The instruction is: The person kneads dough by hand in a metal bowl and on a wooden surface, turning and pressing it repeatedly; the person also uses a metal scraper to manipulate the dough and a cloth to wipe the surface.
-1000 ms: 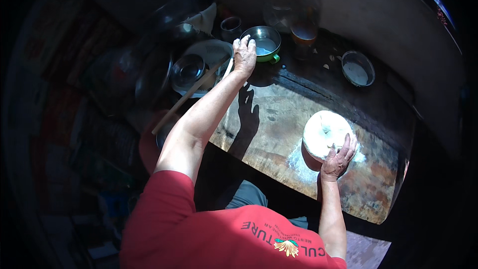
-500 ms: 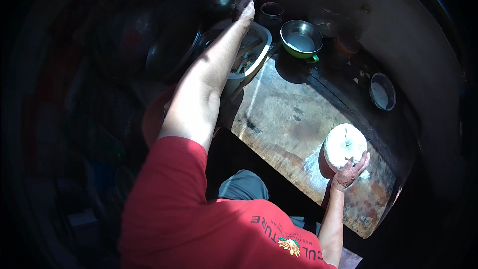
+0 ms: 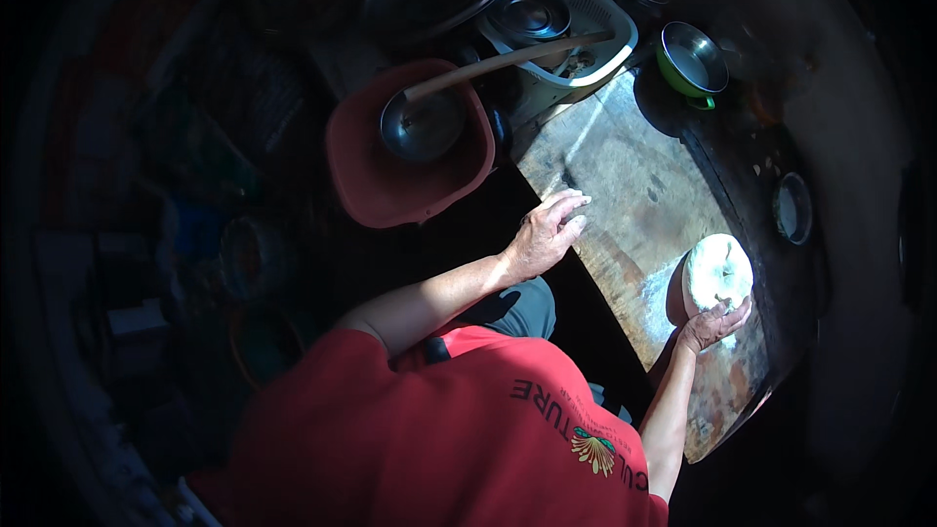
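A thick, pale round of dough [image 3: 718, 268] with a small hollow in its top sits at the right part of the wooden board [image 3: 625, 176]. White flour [image 3: 661, 298] is scattered on the board beside it. My right hand [image 3: 714, 327] cups the near side of the dough, fingers curled against it. Over the board's left edge is my left hand [image 3: 547, 234], its thumb and fingers bent with a gap between them. No object shows in that hand, and its fingertips look whitish.
Left of the board, a reddish basin [image 3: 344, 151] holds a metal ladle [image 3: 422, 127] whose long wooden handle lies across a white basket [image 3: 625, 34]. Beyond the board stands a green-sided metal bowl [image 3: 695, 59]. A small dish [image 3: 793, 208] sits at the far right.
My left arm has drawn back from the dark far side to the board's left edge, uncovering the basin and ladle. The right hand stays on the dough. The view has shifted left.
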Action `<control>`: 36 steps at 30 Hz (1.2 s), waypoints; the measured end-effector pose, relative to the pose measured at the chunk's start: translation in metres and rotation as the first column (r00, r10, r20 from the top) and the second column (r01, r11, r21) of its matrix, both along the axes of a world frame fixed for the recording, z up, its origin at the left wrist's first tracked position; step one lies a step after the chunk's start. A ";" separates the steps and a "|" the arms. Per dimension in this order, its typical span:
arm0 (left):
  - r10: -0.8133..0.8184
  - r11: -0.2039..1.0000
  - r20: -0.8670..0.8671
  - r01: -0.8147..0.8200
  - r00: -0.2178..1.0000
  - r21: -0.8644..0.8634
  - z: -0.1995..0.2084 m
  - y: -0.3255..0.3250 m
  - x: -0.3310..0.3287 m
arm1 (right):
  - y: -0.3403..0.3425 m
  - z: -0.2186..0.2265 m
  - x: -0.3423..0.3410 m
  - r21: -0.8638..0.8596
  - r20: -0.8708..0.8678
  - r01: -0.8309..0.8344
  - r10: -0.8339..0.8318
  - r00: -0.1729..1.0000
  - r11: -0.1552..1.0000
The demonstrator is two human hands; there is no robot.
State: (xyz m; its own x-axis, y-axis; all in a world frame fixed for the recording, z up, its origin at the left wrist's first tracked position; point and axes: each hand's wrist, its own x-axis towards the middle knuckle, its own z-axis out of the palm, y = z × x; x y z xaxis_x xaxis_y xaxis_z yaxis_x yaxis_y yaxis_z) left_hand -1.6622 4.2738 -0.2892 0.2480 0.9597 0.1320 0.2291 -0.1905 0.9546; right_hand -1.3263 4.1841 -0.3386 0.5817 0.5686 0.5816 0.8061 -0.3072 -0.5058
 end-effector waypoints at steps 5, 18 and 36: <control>-0.118 0.992 -0.133 0.121 0.984 0.018 0.012 -0.013 -0.015 | -0.007 -0.006 0.012 -0.047 -0.027 0.056 -0.058 0.998 0.997; -0.561 0.802 0.124 0.575 0.818 -0.160 -0.007 0.030 0.226 | -0.064 0.061 -0.052 -0.003 -0.145 -0.070 0.068 0.987 0.998; -0.295 0.790 -0.423 0.468 0.857 0.396 -0.005 -0.038 0.277 | -0.009 0.031 0.049 -0.150 -0.234 0.269 -0.298 0.925 0.951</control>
